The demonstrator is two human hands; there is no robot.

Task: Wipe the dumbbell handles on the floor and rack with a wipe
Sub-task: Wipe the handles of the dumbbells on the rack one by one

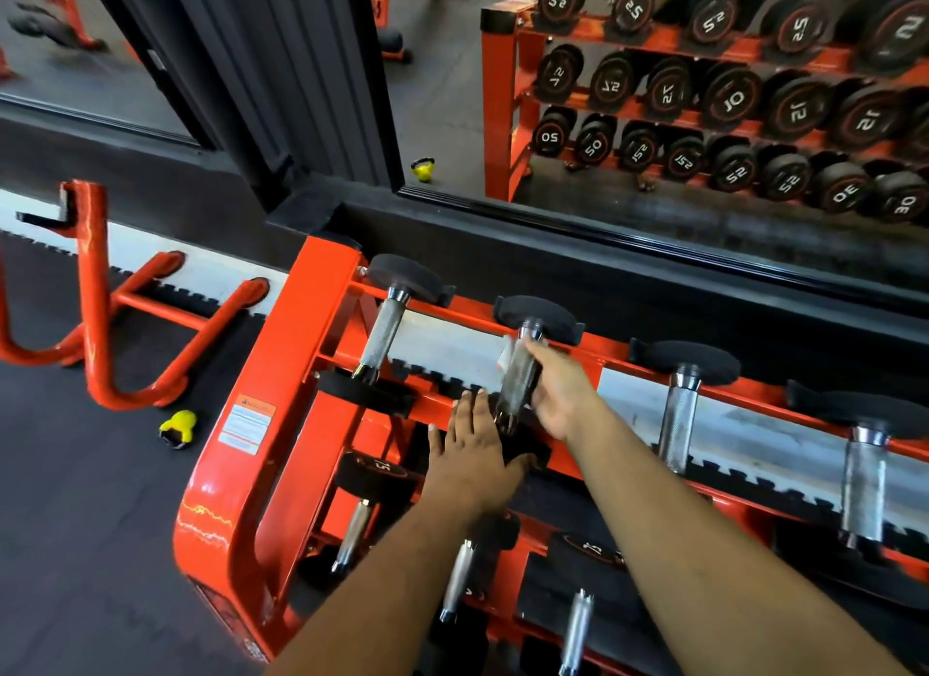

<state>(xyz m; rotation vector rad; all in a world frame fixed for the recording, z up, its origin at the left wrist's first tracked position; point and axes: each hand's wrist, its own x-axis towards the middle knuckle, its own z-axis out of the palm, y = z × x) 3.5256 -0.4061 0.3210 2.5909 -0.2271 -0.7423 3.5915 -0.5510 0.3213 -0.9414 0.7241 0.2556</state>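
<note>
Head view looks down on the top tier of an orange dumbbell rack (281,399), with a wall mirror beyond it. The right hand (560,391) is wrapped around the handle (520,374) of the second dumbbell from the left, fingers curled over it; a thin pale, blurred sheet that looks like the wipe (508,356) lies between palm and metal, though the blur leaves that uncertain. The left hand (470,454) lies flat, fingers straight and together, on the near black head (523,449) of the same dumbbell, apparently steadying it. So the step in hand seems to be wiping this rack handle. The leftmost handle (383,334) lies bare just to the left, and two more handles (678,424) lie to the right. Next, the grip would need to slide along or twist round the knurling to cover it all, then shift to the neighbouring handle on the right, with lower tiers left to do.
</note>
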